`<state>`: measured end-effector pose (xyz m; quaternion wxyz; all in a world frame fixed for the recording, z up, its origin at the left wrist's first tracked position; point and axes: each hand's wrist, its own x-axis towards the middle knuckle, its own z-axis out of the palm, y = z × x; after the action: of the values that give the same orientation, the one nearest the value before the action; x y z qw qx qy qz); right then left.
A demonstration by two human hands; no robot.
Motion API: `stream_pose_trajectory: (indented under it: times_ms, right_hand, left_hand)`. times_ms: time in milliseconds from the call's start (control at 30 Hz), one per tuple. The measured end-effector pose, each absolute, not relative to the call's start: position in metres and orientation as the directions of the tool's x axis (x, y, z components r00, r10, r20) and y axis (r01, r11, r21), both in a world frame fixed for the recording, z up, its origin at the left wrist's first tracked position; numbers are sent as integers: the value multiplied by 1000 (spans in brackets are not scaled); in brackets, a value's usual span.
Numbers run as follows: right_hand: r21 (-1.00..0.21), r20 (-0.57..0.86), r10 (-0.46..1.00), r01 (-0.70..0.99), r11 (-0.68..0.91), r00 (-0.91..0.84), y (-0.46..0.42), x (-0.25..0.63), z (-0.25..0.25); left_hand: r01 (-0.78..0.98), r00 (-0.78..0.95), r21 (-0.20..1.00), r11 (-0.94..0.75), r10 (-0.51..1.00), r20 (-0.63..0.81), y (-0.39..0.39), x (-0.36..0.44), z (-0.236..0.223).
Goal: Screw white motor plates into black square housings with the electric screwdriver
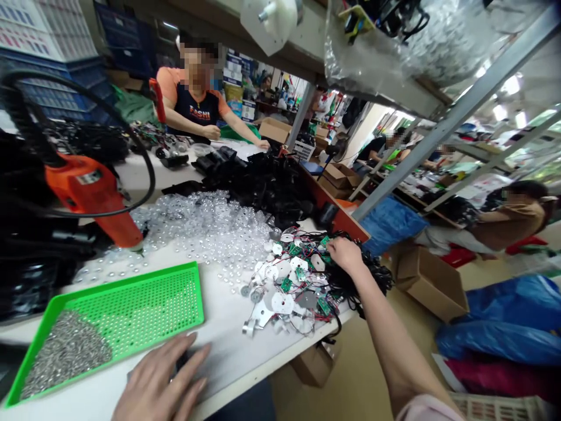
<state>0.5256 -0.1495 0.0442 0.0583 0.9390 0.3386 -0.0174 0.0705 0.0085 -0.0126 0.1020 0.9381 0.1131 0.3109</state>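
Left hand (160, 380) spread low by the table's (245, 365) front edge, open tabletop ahead of it, green tray (131, 304) of small metal bits (65, 356) just beside! Right hand (346, 255) lands on the wired white plates (291, 286) at the right edge, fingers bunched, pinch or no pinch, can't tell! Behind: clear plastic domes (197, 228), black parts (258, 187), orange heat gun (90, 190), and a co-worker (197, 111) across the table.

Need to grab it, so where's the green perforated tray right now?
The green perforated tray sits at lower left in the head view, beside the left hand, below the orange heat gun.
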Motion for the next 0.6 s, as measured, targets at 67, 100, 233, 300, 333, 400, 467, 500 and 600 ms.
stream_pose_trajectory:
  times_ms: [67,100,233,300,333,400,467,500,600]
  right_hand:
    - [10,-36,670,671,-742,741,-132,529,44]
    - [-45,-32,695,693,-719,718,-123,531,42]
    - [-296,-27,791,751,-590,611,-89,536,31]
    - [-420,12,817,744,-519,576,-80,537,35]
    - [-480,45,824,735,-478,565,-77,536,40]
    - [-588,125,826,712,-384,550,-75,534,57]
    - [-669,197,821,686,-287,536,-76,528,79]
    - [-698,228,817,674,-243,530,-77,524,91]
    - [-747,302,799,650,-139,519,-84,509,120]
  left_hand:
    - [80,783,269,-960,227,579,-2,95,1]
    - [42,788,268,-962,197,584,-7,107,7]
    - [-78,805,276,-958,103,584,-14,150,26]
    - [-99,818,312,-945,101,566,-12,166,33]
    - [-102,825,340,-935,111,553,-10,174,36]
    - [-83,841,436,-896,172,513,-5,190,41]
    - [-50,849,581,-812,272,454,-1,207,43]
    - [-32,848,662,-749,331,415,2,216,43]
    - [29,810,869,-495,520,269,6,247,41]
